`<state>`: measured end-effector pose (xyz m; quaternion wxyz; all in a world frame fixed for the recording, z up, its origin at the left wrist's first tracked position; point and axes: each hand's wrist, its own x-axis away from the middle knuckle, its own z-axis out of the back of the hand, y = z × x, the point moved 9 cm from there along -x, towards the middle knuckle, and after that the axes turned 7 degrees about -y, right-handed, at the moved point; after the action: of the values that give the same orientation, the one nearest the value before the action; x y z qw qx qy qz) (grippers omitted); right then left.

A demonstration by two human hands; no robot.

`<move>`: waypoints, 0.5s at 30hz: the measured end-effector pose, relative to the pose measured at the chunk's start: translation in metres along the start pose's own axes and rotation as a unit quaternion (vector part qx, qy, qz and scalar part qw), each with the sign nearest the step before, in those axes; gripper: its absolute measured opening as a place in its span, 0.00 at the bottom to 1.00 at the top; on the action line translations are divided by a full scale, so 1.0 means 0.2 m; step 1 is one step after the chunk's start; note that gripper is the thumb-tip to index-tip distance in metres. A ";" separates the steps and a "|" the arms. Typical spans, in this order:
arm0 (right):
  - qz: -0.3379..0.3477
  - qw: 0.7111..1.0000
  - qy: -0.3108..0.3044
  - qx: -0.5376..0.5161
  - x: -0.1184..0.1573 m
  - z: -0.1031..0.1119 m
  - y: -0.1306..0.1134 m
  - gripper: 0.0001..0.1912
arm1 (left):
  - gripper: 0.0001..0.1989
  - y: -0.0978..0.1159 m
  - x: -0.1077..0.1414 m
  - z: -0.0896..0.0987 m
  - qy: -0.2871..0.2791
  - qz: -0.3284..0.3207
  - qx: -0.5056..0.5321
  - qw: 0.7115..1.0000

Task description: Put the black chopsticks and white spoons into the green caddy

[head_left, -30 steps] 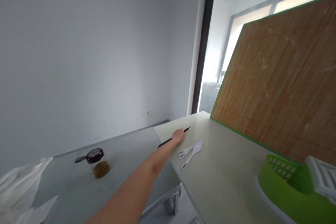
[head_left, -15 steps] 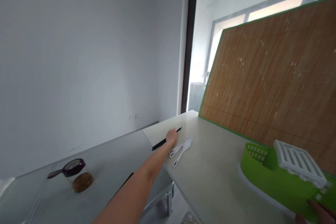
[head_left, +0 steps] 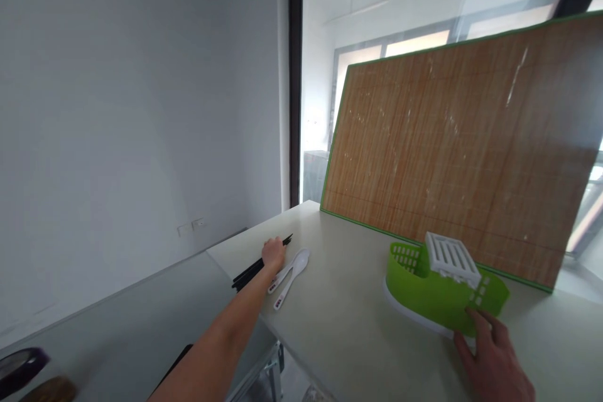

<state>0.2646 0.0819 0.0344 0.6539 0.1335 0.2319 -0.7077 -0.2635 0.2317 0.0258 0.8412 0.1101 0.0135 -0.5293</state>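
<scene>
My left hand (head_left: pixel 274 254) is stretched over the white table, its fingers closed around a bundle of black chopsticks (head_left: pixel 248 274). Their thin tips poke out beyond my fingers, and the thicker ends lie toward the table's left edge. White spoons (head_left: pixel 294 274) with small printed marks on their handles lie just right of that hand, partly behind my forearm. At the right, my right hand (head_left: pixel 494 355) grips the near lower side of a green utensil holder (head_left: pixel 431 301), thumb by its pale base. A white slatted piece (head_left: pixel 453 257) sits across the holder's top.
A large bamboo board (head_left: pixel 452 163) with green edging leans behind the holder. Left of the white table (head_left: pixel 348 320) stands a lower grey glass-topped table (head_left: pixel 141 308), bearing a purple-rimmed item (head_left: pixel 21 367) at its corner. A gap separates the tables near the front.
The view has swung right, so everything sits farther left in the picture. My right hand now shows far more fully beside the holder. My left hand remains on the chopsticks, more of whose tips show.
</scene>
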 end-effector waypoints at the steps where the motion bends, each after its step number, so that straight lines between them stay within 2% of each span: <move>1: -0.004 1.000 -0.002 0.001 0.00 0.00 0.00 0.24 | 0.12 0.00 0.00 0.00 0.004 0.000 -0.001 1.000; 6: -0.021 1.000 -0.006 -0.014 0.01 0.02 -0.02 0.25 | 0.13 0.00 0.04 0.04 0.016 -0.004 0.004 1.000; 10: -0.046 0.997 0.035 -0.048 0.02 0.11 -0.02 0.28 | 0.15 0.04 0.10 0.18 0.037 -0.027 0.020 0.999; 12: -0.063 0.993 0.072 -0.068 0.03 0.17 -0.02 0.28 | 0.15 0.17 0.16 0.29 0.062 -0.072 0.031 0.995; 15: -0.054 0.982 0.136 -0.121 0.05 0.27 -0.04 0.27 | 0.16 0.53 0.36 0.45 0.105 -0.192 0.046 0.975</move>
<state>0.2614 0.0462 0.0772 0.5886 0.1351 0.4094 -0.6839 -0.1465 0.1934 0.1225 0.7119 0.1987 0.0985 -0.6664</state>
